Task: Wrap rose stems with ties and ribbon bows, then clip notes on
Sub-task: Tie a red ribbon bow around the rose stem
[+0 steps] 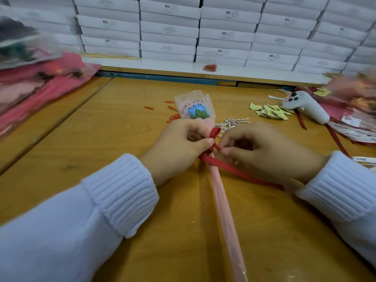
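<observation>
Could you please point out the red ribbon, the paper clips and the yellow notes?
red ribbon (240, 172), head view: middle of its long flat tail.
paper clips (149, 108), head view: the leftmost loose clip.
yellow notes (271, 111), head view: middle of the pile.

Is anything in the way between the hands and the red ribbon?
No, nothing visible is. The left hand pinches a loop of the red ribbon against the pink wrapped stem. The right hand pinches the ribbon right beside it. Both hands touch it directly.

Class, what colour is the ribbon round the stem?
The ribbon is dark red, seen in head view.
</observation>
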Demonstrator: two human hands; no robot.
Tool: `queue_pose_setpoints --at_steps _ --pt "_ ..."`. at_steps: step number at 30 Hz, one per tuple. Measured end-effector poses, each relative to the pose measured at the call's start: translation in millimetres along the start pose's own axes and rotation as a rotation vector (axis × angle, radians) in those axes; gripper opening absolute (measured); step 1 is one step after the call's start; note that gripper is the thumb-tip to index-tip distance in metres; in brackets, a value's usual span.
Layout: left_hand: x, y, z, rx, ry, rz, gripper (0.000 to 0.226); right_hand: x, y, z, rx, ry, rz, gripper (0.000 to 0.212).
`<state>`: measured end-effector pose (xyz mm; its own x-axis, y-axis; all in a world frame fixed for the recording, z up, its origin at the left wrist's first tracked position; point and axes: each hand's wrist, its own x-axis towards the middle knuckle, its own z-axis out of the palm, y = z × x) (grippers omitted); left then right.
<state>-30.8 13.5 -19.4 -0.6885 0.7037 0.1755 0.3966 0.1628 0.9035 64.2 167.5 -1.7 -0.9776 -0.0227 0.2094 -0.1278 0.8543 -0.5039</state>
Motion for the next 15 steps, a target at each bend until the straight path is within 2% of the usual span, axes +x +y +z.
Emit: queue_pose_setpoints --at_steps 3,8,11,15 --pt "0.2 -0.6 -0.9 -0.003 -0.005 -0.007 0.010 -0.4 -2.7 -0.8 0.039 -0.034 -0.002 0.011" --pt "0.1 -1.4 -1.1 -0.013 0.007 -0.011 0.013 -0.3 -6.0 8.1 0.439 0.018 0.157 0.007" --pt "-0.8 -0.3 -0.7 -0.033 -0.007 -0.018 0.013 1.8 -6.4 14.7 0.609 0.072 0.282 0.016" --pt "-1.1 1.8 0.9 -0.051 -0.010 -0.021 0.008 3.0 -7.3 15.6 0.562 0.058 0.320 0.014"
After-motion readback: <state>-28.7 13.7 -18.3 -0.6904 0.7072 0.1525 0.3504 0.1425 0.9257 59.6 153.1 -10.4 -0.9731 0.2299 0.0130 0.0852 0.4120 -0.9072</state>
